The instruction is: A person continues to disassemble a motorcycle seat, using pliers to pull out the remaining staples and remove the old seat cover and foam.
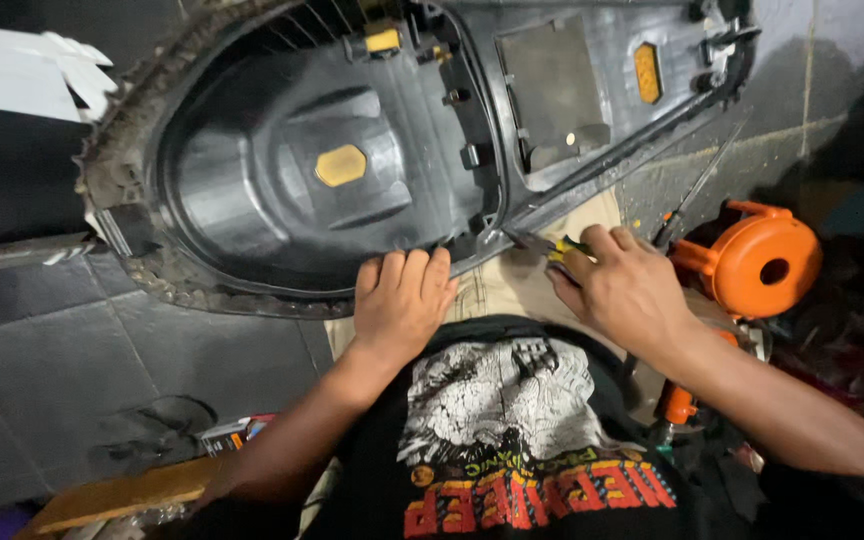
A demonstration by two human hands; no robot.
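Black plastic moulded seat base upside down across lap, 12 o'clock | left hand flat, fingers open, pinning rim | right hand gripping green-yellow-handled tool at rim, 1 o'clock | keep pinned, lever gently.

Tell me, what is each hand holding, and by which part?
The right hand grips a small tool by its yellow-green handle. The left hand holds nothing; it presses flat on the black seat base edge.
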